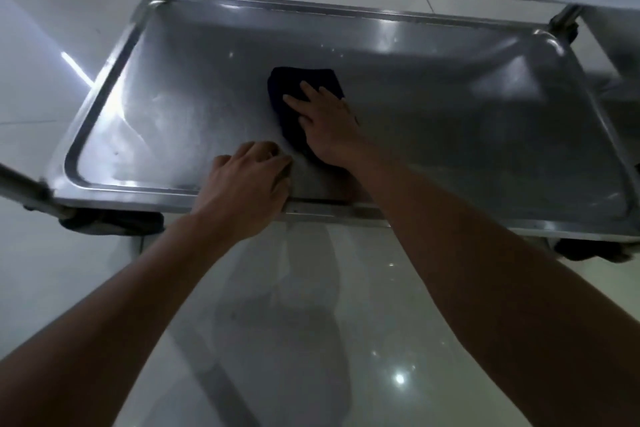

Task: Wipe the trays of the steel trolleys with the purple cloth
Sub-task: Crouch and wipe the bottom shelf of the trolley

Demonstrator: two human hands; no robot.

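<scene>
Here the right hand (329, 125) presses flat, fingers spread, on the purple cloth (294, 97) mid-tray (485, 135); left hand (242, 191) grips its near rim.

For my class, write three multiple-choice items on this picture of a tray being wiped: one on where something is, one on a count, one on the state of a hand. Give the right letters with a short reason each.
1. Where does the cloth lie?
A. on the floor
B. near the middle of the tray
C. over a trolley post

2. How many hands show?
A. one
B. two
C. three

3. How does the right hand meet the cloth?
A. flat on it, fingers straight
B. pinching one corner and lifting it
C. held clear above it

Answers:
1 B, the dark cloth sits on the tray's steel bottom.
2 B, the right hand is on the cloth and the left hand is at the tray's near rim.
3 A, its spread fingers press on the cloth.
</scene>
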